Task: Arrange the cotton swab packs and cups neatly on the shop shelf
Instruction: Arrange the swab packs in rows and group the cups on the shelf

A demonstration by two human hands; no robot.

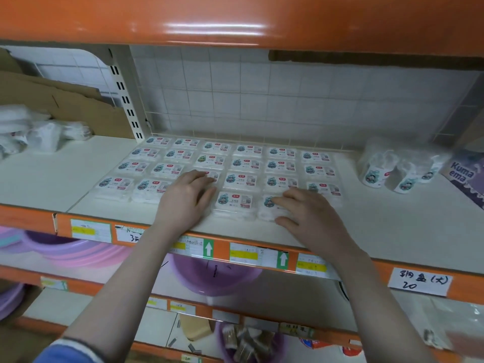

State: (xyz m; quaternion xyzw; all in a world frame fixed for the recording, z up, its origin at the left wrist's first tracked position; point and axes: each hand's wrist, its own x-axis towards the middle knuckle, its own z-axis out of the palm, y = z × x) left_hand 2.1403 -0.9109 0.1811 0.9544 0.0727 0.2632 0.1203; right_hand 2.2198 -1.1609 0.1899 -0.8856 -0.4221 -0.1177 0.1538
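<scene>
Several flat cotton swab packs (pixel 246 163) with cartoon labels lie in neat rows on the white shelf (pixel 379 221). My left hand (pixel 186 197) rests flat on a pack in the front row, fingers spread over it and the pack behind. My right hand (pixel 306 213) lies on the front-row pack (pixel 269 208) to the right, fingers on top and thumb at its near edge. One pack (pixel 234 203) sits between my hands. Clear cups (pixel 377 166) of swabs lie tipped on their sides at the right of the shelf.
Crumpled white plastic bags (pixel 39 132) and cardboard (pixel 65 100) sit at the shelf's left. A purple printed package (pixel 466 176) lies at the far right. An orange beam (pixel 235 19) overhangs. Purple and pink basins (pixel 209 276) fill the shelf below.
</scene>
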